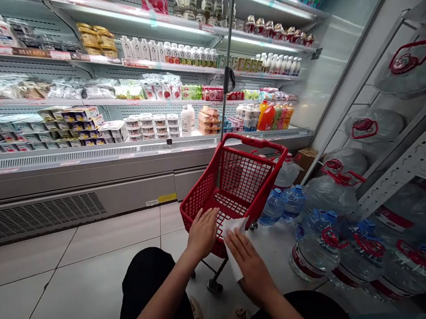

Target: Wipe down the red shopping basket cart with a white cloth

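Observation:
A small red plastic shopping cart (196,191) on wheels stands close in front of my knees, with nothing visible in its basket. My left hand (203,233) rests at the near rim of the basket, its fingers stretched out and holding nothing. To its right, my right hand (242,253) presses a white wiping cloth (236,225) against the near right corner of the cart. The fingers of that hand lie together over the cloth and cover part of it. The cart's handle (256,142) is at the far side.
Behind the cart runs an open refrigerated display case (145,172) with several shelves of bottles, tubs and packs. On the right, large water bottles (315,257) stand on the floor beside a white metal rack (402,162). Pale tiles (99,264) cover the floor.

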Demonstrator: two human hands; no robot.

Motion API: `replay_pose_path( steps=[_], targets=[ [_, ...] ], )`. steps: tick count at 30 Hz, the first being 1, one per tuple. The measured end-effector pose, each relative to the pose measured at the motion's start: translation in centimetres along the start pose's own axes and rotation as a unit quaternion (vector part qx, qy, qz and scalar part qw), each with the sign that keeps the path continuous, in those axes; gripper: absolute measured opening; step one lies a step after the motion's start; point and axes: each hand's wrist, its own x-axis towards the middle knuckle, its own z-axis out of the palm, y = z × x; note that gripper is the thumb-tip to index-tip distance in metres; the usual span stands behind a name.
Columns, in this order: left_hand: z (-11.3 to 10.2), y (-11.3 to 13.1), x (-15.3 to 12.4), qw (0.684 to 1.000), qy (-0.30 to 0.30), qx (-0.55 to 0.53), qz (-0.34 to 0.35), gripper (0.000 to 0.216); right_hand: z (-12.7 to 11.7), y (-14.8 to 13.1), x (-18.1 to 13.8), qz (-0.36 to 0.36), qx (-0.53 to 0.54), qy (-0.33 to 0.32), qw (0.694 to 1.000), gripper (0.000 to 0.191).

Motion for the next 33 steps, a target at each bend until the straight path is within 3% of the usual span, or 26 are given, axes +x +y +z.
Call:
replay_pose_path(
  steps=[3, 5, 8, 12, 15, 17, 20, 23, 26, 29, 33],
  targets=[
    [-0.4, -1.3, -0.7, 1.0, 0.012, 0.003, 0.0, 0.059, 1.3, -1.4, 1.8, -0.019, 0.03, -0.02, 0.999, 0.097],
    [-0.8, -2.3, -1.0, 1.0, 0.006, 0.007, 0.005, 0.063, 1.5, -0.5, 2.7, -0.049, 0.038, -0.034, 0.997, 0.091],
    [-1.5, -3.2, -1.3, 1.0, -0.008, 0.014, -0.007, 0.068, 0.9, 3.3, 3.5, -0.077, 0.008, -0.027, 0.997, 0.082],
    [-2.0, -4.2, -1.4, 0.999, -0.006, 0.034, -0.032, 0.072, -0.7, 10.2, 4.4, 0.006, -0.077, 0.023, 0.997, 0.061],
    [-2.5, -5.6, -1.2, 0.997, 0.002, 0.054, -0.063, 0.074, -1.1, 11.9, 5.1, 0.047, -0.11, 0.043, 0.992, 0.057],
    [-2.9, -6.5, -1.0, 0.992, 0.0, 0.068, -0.104, 0.074, -0.4, 10.3, 5.5, 0.047, -0.107, 0.053, 0.992, 0.061],
    [-3.7, -6.4, -0.7, 0.984, 0.024, 0.09, -0.15, 0.071, 1.7, 5.1, 6.1, 0.015, -0.076, 0.05, 0.996, 0.069],
    [-4.0, -4.3, -0.8, 0.987, 0.071, 0.089, -0.117, 0.069, 3.4, 0.1, 6.8, -0.022, -0.048, 0.033, 0.998, 0.079],
    [-3.4, -2.4, -1.4, 0.995, 0.062, 0.036, -0.075, 0.067, 3.7, -1.3, 7.3, -0.071, -0.041, 0.022, 0.996, 0.091],
    [-3.0, -2.5, -2.1, 0.996, 0.047, -0.014, -0.08, 0.072, 2.4, 1.6, 7.0, -0.086, -0.071, 0.013, 0.994, 0.086],
    [-3.7, -5.1, -2.5, 0.996, 0.016, -0.045, -0.076, 0.074, -1.6, 9.3, 4.9, -0.017, -0.153, 0.034, 0.988, 0.081]
  ],
)
